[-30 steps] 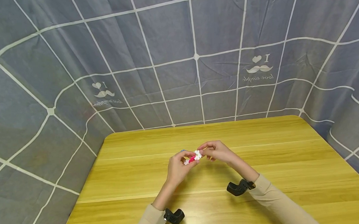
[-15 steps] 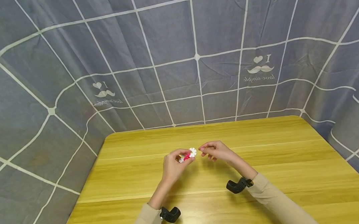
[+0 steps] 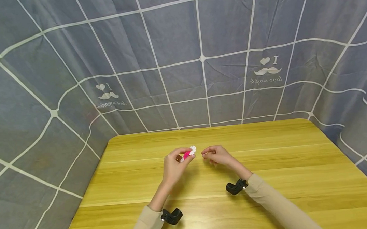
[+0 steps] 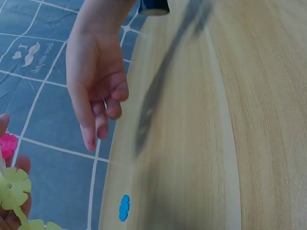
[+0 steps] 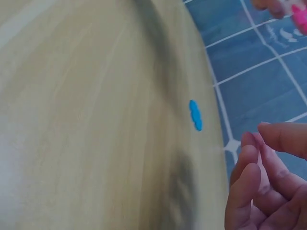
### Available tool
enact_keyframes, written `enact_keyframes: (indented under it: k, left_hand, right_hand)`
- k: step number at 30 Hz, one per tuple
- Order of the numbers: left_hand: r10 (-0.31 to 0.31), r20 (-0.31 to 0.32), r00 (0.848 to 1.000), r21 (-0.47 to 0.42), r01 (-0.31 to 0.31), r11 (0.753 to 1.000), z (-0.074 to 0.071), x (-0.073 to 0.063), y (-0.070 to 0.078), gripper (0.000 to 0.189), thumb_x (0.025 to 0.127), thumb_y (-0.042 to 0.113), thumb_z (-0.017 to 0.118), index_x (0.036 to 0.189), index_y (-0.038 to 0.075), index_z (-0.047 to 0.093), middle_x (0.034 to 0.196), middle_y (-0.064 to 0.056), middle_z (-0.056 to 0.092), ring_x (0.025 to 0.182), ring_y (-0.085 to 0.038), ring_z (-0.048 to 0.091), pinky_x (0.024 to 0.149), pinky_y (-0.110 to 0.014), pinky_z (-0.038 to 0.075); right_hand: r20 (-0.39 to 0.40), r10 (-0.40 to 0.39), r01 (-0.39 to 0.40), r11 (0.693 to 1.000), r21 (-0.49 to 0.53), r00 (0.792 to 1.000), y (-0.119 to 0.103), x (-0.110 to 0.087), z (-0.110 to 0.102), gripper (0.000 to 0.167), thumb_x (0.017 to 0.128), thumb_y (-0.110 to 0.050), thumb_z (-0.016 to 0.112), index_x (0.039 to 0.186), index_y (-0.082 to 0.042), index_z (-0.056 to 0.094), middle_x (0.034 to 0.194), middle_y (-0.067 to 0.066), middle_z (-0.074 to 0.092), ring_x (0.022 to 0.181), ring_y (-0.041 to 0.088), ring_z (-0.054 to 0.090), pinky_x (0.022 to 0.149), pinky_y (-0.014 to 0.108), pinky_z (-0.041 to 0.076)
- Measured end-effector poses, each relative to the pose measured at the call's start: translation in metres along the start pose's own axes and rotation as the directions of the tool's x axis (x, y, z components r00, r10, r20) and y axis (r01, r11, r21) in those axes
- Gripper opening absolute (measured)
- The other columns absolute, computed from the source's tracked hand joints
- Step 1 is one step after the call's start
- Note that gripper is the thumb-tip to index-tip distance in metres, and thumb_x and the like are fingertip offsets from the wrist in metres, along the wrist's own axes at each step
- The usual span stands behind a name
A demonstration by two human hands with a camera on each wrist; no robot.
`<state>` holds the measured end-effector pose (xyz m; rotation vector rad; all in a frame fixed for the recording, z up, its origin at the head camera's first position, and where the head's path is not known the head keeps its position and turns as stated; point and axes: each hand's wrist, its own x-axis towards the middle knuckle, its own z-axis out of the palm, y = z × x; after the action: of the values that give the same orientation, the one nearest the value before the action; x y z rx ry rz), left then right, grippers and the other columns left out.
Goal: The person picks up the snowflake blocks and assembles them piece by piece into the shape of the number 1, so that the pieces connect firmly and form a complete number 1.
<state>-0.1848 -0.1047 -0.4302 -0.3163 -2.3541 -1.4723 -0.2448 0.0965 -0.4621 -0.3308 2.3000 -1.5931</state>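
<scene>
My left hand (image 3: 172,166) grips several joined snowflake building discs between thumb and fingers. A white disc (image 3: 193,149) sticks out past the fingertips and a pink disc (image 3: 186,155) sits beside it. Part of a yellow disc (image 4: 14,188) shows low in the left wrist view; the rest of the chain is hidden by the hand. To the right, my right hand (image 3: 218,155) hovers above the table with bent, relaxed fingers and nothing between them. On the table lies a loose blue snowflake disc (image 5: 195,115), hidden in the head view.
A wooden table (image 3: 255,207) spreads under both hands. Grey curtain (image 3: 182,77) with white grid lines hangs behind and at the sides. Black wrist cameras, the left one (image 3: 172,216) and the right one (image 3: 237,186), jut inward from the sleeves.
My right hand has let go of the white disc. The left hand has drawn away to the left and slightly farther back with the discs, leaving a gap between the hands.
</scene>
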Motion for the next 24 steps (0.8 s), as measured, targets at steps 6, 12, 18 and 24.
enact_keyframes:
  k: [6, 12, 18, 24]
  left_hand:
    - [-0.002, 0.006, 1.0, -0.005, 0.002, 1.0, -0.002, 0.002, -0.001, 0.02, 0.083, 0.026, 0.075, 0.1, 0.015, 0.073, 0.093, -0.003, 0.072, 0.064, -0.009, 0.052, 0.053, -0.016, 0.042]
    - [-0.009, 0.011, 1.0, -0.01, 0.009, 1.0, -0.005, 0.003, 0.004, 0.02, 0.085, 0.026, 0.074, 0.101, 0.015, 0.073, 0.093, -0.003, 0.071, 0.067, -0.01, 0.053, 0.051, -0.016, 0.039]
    - [-0.029, 0.025, 0.999, -0.055, 0.03, 0.998, -0.006, 0.004, 0.007, 0.018, 0.087, 0.026, 0.071, 0.103, 0.016, 0.072, 0.097, -0.003, 0.071, 0.067, -0.011, 0.054, 0.049, -0.017, 0.039]
    - [-0.053, 0.038, 0.998, -0.095, 0.056, 0.994, -0.007, 0.002, 0.006, 0.017, 0.088, 0.025, 0.07, 0.103, 0.017, 0.072, 0.098, -0.002, 0.069, 0.066, -0.014, 0.058, 0.047, -0.017, 0.039]
  right_hand:
    - [-0.041, -0.018, 0.017, 0.999, -0.035, 0.999, 0.006, 0.017, 0.008, 0.03, 0.087, -0.011, 0.067, 0.113, 0.005, 0.065, 0.084, 0.016, 0.069, 0.054, 0.012, 0.052, 0.049, 0.023, 0.043]
    - [-0.057, -0.013, 0.009, 0.997, -0.074, 0.998, 0.01, 0.033, 0.016, 0.032, 0.084, -0.011, 0.071, 0.112, 0.002, 0.065, 0.094, 0.014, 0.07, 0.06, 0.011, 0.055, 0.052, 0.022, 0.046]
    - [-0.055, -0.014, 0.009, 0.996, -0.085, 0.998, 0.01, 0.041, 0.024, 0.033, 0.079, -0.009, 0.074, 0.11, 0.001, 0.066, 0.096, 0.015, 0.07, 0.065, 0.01, 0.057, 0.054, 0.023, 0.048]
    - [-0.082, -0.023, 0.012, 0.991, -0.137, 0.996, 0.007, 0.048, 0.033, 0.033, 0.077, -0.007, 0.076, 0.107, 0.001, 0.067, 0.095, 0.015, 0.07, 0.069, 0.011, 0.06, 0.056, 0.024, 0.051]
